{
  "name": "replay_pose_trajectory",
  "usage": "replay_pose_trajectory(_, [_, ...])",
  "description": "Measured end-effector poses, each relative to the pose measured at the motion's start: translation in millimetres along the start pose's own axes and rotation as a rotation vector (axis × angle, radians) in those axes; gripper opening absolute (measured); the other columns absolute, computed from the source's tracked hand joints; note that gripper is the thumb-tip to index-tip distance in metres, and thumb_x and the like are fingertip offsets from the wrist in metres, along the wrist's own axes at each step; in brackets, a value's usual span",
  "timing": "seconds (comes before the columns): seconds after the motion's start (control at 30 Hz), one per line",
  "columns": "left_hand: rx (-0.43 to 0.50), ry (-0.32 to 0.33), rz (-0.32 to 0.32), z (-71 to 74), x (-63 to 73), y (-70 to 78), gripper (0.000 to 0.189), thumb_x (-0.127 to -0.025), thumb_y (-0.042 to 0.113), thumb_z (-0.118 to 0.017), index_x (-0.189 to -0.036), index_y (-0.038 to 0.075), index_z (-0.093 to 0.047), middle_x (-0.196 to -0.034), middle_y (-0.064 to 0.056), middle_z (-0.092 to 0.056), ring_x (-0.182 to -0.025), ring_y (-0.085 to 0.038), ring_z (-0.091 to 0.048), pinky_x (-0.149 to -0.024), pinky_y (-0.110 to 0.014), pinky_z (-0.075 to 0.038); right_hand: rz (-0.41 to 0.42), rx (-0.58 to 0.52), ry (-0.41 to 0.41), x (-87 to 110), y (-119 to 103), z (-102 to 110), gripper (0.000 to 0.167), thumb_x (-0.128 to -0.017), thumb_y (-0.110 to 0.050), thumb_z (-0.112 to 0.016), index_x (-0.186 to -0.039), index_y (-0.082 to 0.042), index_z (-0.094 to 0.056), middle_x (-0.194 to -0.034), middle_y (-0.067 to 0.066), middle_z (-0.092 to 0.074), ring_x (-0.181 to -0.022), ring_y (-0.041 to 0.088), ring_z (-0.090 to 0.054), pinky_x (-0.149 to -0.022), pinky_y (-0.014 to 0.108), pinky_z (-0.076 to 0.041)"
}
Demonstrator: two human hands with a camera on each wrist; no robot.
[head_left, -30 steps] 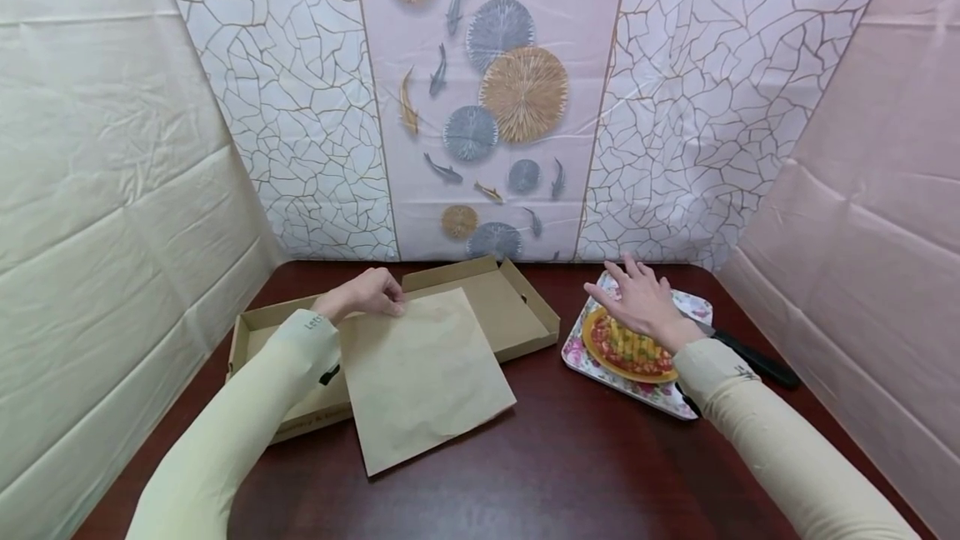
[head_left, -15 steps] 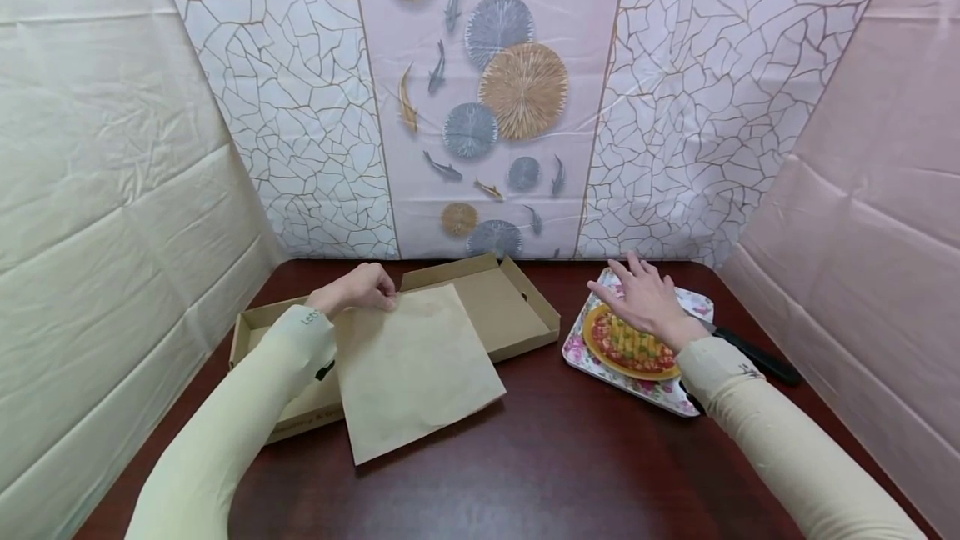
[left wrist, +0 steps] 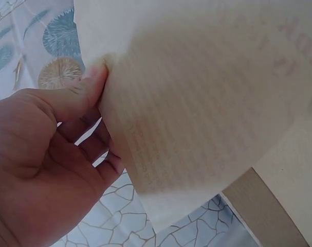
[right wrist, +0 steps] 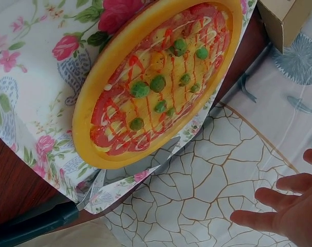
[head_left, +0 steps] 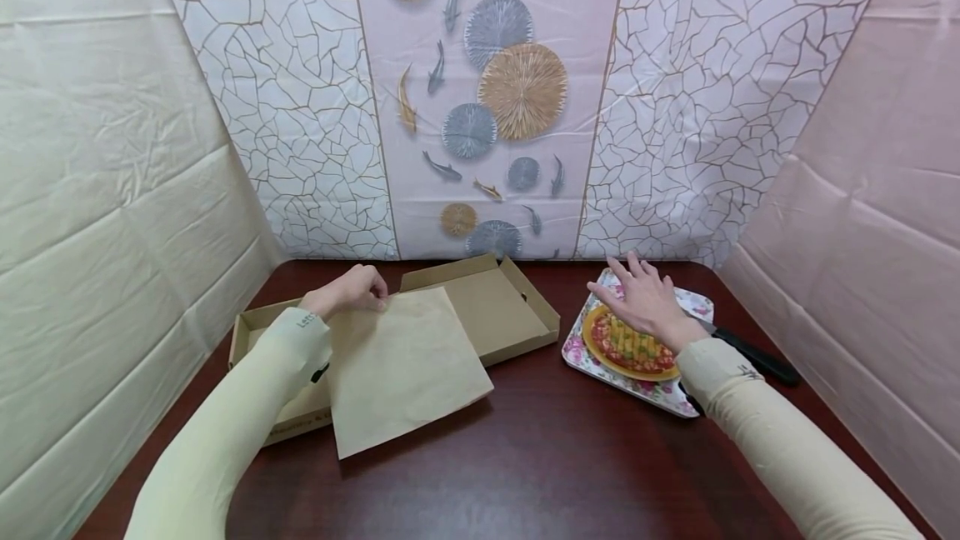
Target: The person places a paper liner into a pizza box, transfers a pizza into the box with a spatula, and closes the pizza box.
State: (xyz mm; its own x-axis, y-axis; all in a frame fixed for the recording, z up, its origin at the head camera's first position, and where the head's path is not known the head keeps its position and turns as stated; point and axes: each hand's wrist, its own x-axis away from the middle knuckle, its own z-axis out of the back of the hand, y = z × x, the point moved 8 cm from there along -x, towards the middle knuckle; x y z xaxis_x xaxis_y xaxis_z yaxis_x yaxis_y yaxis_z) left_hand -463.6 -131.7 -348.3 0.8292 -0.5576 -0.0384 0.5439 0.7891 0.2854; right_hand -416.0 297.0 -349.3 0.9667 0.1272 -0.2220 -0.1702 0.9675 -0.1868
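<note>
My left hand (head_left: pixel 348 292) pinches the far edge of a brown paper sheet (head_left: pixel 408 373) between thumb and fingers, as the left wrist view shows. Faint print shows through the paper (left wrist: pixel 197 103) there. The sheet slopes over an open cardboard box (head_left: pixel 487 311), covering much of it. My right hand (head_left: pixel 643 298) is spread, fingers straight, above an oval pizza (head_left: pixel 630 348) on a floral tray (head_left: pixel 576 354). In the right wrist view the pizza (right wrist: pixel 156 87) has a yellow rim and green round toppings; the right hand (right wrist: pixel 284 206) holds nothing.
A metal-bladed tool with a dark handle (head_left: pixel 757 357) lies at the tray's right side, its blade partly under the pizza. The dark red table (head_left: pixel 540 473) meets a patterned cloth wall (head_left: pixel 495 190) behind and plain cloth walls at both sides.
My left hand has moved a little to the left, taking the paper with it; the sheet's near edge has shifted left and up. The right hand, pizza and tray stay nearly in place.
</note>
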Motion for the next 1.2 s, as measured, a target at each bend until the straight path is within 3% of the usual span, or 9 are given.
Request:
replay_pose_trajectory(0.3, [-0.061,0.030,-0.006,3.0,1.2,-7.2,0.006,-0.075,0.003,-0.072,-0.071,0.007,-0.072,-0.070,0.003,-0.066,-0.067,-0.011,-0.052,-0.066,-0.025,-0.045,-0.002,-0.001,0.002,-0.6,0,-3,0.083,-0.093,-0.069,-0.033,-0.155,-0.015,-0.018,-0.159,0.028,-0.008,-0.143,0.053,-0.010,-0.106,0.075,-0.012])
replay_pose_trajectory(0.7, [-0.099,0.040,-0.034,5.5,6.8,-16.7,0.009,-0.074,-0.003,-0.067,-0.068,0.004,-0.068,-0.071,0.000,-0.064,-0.066,-0.012,-0.048,-0.062,-0.024,-0.039,0.012,0.004,-0.001,-1.2,-2,-5,0.085,-0.092,-0.070,-0.034,-0.155,-0.016,-0.017,-0.159,0.027,-0.006,-0.144,0.054,-0.005,-0.104,0.078,-0.009])
replay_pose_trajectory(0.97, [-0.095,0.032,0.052,6.3,11.4,-29.7,0.011,-0.077,-0.001,-0.066,-0.069,0.007,-0.068,-0.066,0.004,-0.058,-0.066,-0.013,-0.048,-0.061,-0.024,-0.039,0.014,0.002,0.011,-1.1,-3,-5,0.084,-0.092,-0.070,-0.036,-0.155,-0.016,-0.018,-0.160,0.026,-0.006,-0.144,0.054,-0.005,-0.103,0.078,-0.009])
replay_pose_trajectory(1.2, [-0.096,0.036,0.072,6.0,16.6,-38.0,0.010,-0.076,-0.002,-0.066,-0.071,0.006,-0.070,-0.068,0.002,-0.061,-0.067,-0.015,-0.050,-0.063,-0.025,-0.041,0.011,0.003,0.004,-1.9,-4,-6,0.085,-0.092,-0.071,-0.034,-0.155,-0.016,-0.018,-0.160,0.026,-0.006,-0.143,0.054,-0.007,-0.104,0.078,-0.009])
